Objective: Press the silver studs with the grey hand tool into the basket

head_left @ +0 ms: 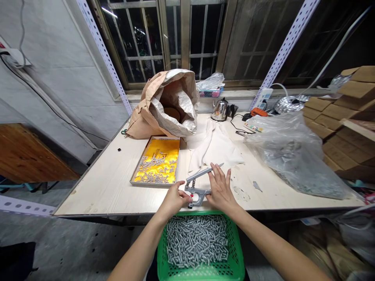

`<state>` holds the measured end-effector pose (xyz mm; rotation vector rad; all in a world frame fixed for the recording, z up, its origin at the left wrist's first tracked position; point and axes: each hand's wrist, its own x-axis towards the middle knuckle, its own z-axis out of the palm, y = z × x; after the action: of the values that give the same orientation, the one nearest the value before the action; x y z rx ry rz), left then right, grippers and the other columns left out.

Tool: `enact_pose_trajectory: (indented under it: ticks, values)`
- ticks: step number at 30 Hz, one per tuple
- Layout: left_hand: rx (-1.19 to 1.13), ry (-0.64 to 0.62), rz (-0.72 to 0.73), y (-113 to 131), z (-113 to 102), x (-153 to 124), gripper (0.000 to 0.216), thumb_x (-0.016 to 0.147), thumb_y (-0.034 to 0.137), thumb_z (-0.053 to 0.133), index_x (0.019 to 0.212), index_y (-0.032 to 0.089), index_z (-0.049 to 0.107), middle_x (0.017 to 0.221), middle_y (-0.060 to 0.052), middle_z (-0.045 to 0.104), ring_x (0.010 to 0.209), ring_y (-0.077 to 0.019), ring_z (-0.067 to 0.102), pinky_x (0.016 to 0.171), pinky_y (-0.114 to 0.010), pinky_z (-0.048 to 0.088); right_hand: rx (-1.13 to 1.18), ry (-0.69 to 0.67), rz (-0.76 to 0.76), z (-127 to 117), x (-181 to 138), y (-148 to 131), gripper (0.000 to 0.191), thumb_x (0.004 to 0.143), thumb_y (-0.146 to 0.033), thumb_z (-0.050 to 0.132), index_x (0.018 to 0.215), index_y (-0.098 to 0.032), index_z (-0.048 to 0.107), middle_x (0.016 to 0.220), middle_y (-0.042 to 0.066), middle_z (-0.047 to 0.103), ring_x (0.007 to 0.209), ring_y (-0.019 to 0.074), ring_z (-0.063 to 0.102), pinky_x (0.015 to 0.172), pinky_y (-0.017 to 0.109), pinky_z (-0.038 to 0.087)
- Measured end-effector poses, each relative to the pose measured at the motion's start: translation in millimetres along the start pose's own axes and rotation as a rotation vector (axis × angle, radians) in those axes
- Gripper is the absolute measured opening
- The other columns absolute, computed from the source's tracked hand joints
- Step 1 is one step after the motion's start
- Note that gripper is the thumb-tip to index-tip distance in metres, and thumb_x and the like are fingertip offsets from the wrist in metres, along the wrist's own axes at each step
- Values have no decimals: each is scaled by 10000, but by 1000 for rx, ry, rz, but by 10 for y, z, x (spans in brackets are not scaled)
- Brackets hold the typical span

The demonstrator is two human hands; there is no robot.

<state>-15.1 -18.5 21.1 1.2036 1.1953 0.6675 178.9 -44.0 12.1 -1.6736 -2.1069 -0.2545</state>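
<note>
Grey snap fastener pliers (202, 186) stand over the near table edge, with a coil spring by the hinge and a small red piece in the jaw. My right hand (220, 188) grips their handles from the right, some fingers stretched over the upper one. On the left, the fingers of my left hand (175, 198) pinch together at the jaw beside the red piece. Whatever lies between those fingertips is too small to make out. Just below both hands sits a green plastic basket (236, 249) full of small silver metal pieces (196, 240).
A shallow tray (132, 182) lined with yellow cloth carries more metal pieces. Behind it leans an open paper sack (143, 111). White cloth (216, 146), a kettle (220, 110) and glasses (245, 132) lie farther back. A plastic bag (293, 156) and cardboard boxes (348, 117) crowd the right.
</note>
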Motion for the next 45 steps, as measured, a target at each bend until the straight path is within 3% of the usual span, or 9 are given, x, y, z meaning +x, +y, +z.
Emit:
enact_pose_trajectory:
  ticks: [9,17,21,24,27,31,38,42,45]
  values:
    - [80,-29,76,20,-3,-65,794,597,141,707,1309,80,361,662,-21,680,626,-146,609,633,-245,432,38,-11,36,18,-37,-16,719,591,-163,501,1283,-58,336,1466,205,176,1356,338,101,1054,627,44]
    - [15,-7,59,-15,7,-60,839,572,162,741,1308,68,349,639,-13,673,633,-153,611,649,-249,421,21,40,-8,-41,-3,14,613,637,-187,515,1228,-79,396,1387,197,328,1311,340,214,1056,630,22]
    - [-50,2,51,38,-24,-116,895,583,231,760,1336,68,305,693,-29,676,694,-168,623,693,-264,434,40,77,-33,-24,14,83,345,743,-225,496,1075,-128,496,1121,147,536,1094,283,449,1013,529,272]
    - [-96,89,95,81,-69,-165,816,633,337,735,1313,96,352,844,-76,681,825,-183,623,762,-278,434,-18,-95,4,26,34,148,330,773,-287,531,1055,-117,504,952,116,588,918,241,520,817,355,426]
    - [-100,187,108,95,-95,-179,697,652,441,701,1214,101,467,881,-94,682,856,-191,616,766,-278,428,-87,-260,11,109,69,188,196,794,-303,533,914,-149,550,822,91,618,802,220,562,663,284,410]
    - [-96,207,26,81,-71,-157,563,668,551,629,1023,116,591,857,-103,695,751,-179,611,634,-254,417,-93,-324,-31,209,121,162,148,799,-317,544,757,-177,564,666,59,623,613,180,556,553,252,340]
    - [-68,108,-84,14,24,-149,383,668,503,601,627,125,650,613,-47,642,558,-129,532,527,-225,329,-67,-216,-35,149,198,99,288,765,-384,565,948,-162,551,859,86,604,836,227,520,690,303,376]
    - [8,78,-20,-41,57,-161,255,592,375,685,533,133,628,478,-2,557,465,-102,440,497,-226,292,-28,-150,-61,95,190,96,258,735,-369,577,890,-163,584,1042,115,550,977,250,458,856,371,362]
    - [40,123,49,-72,61,-163,196,585,316,685,516,148,610,493,-2,561,487,-117,469,520,-231,331,18,-50,-81,66,138,60,398,715,-307,564,1071,-130,560,1182,145,491,1122,287,388,988,460,294]
